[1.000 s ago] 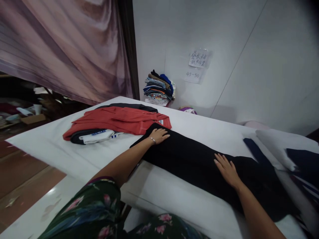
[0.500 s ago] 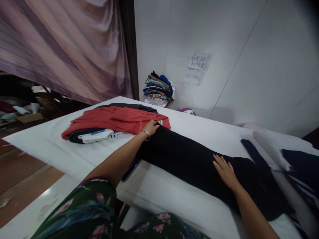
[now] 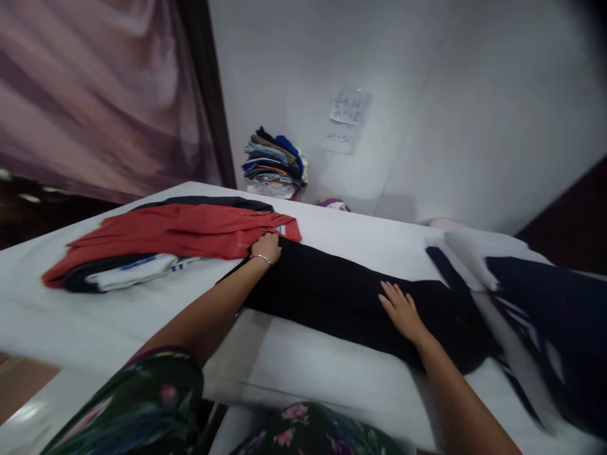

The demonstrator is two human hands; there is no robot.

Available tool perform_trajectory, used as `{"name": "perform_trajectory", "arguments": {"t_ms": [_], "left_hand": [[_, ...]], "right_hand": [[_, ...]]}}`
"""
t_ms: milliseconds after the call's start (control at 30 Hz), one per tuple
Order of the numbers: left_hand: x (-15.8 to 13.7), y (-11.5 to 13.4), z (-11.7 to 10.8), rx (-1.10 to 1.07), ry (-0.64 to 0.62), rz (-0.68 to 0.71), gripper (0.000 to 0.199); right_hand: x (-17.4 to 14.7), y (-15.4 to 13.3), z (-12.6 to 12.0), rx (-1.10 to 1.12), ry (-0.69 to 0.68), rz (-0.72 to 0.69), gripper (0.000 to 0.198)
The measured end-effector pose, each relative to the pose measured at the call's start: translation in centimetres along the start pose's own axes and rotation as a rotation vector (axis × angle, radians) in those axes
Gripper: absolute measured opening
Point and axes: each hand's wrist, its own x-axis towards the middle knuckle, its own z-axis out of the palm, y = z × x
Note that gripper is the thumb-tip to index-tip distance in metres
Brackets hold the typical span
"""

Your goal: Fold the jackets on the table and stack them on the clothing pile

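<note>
A long black garment [image 3: 327, 291] lies stretched across the white table [image 3: 341, 360], folded into a narrow strip. Its exact kind cannot be made out. My left hand [image 3: 267, 248], with a bracelet at the wrist, is closed on its left end, beside the red shirt. Flat on the garment's right half rests my right hand [image 3: 402, 309], fingers stretched out. The red shirt [image 3: 190, 227] lies at the left on top of other folded clothes, among them a white piece [image 3: 137, 270] with blue stripes.
Navy and white clothes [image 3: 545, 316] lie loosely on the right side of the table. Behind the table's far edge stands a stack of folded clothes [image 3: 272, 164] against the wall. Paper signs [image 3: 348, 107] hang there. A pink curtain [image 3: 95, 95] hangs at the left.
The view has turned slightly to the right, so the table's things appear shifted left. My left hand still grips the black garment, and my right hand stays flat on it.
</note>
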Motion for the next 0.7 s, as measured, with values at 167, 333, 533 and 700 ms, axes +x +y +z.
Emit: {"name": "perform_trajectory", "arguments": {"t_ms": [167, 333, 533, 700], "left_hand": [[-0.9, 4.2, 1.6, 0.008, 0.142, 0.477, 0.052], [-0.6, 5.1, 5.4, 0.129, -0.207, 0.495, 0.050], [0.1, 4.7, 5.7, 0.081, -0.214, 0.489, 0.057], [0.0, 4.8, 5.7, 0.095, -0.211, 0.492, 0.057]], "right_hand": [[-0.2, -1.5, -1.4, 0.036, -0.059, 0.036, 0.059], [0.2, -1.8, -2.7, 0.160, -0.145, 0.063, 0.064], [3.4, 0.8, -6.2, 0.003, -0.004, 0.106, 0.068], [3.4, 6.1, -6.2, -0.216, -0.024, 0.373, 0.065]]}}
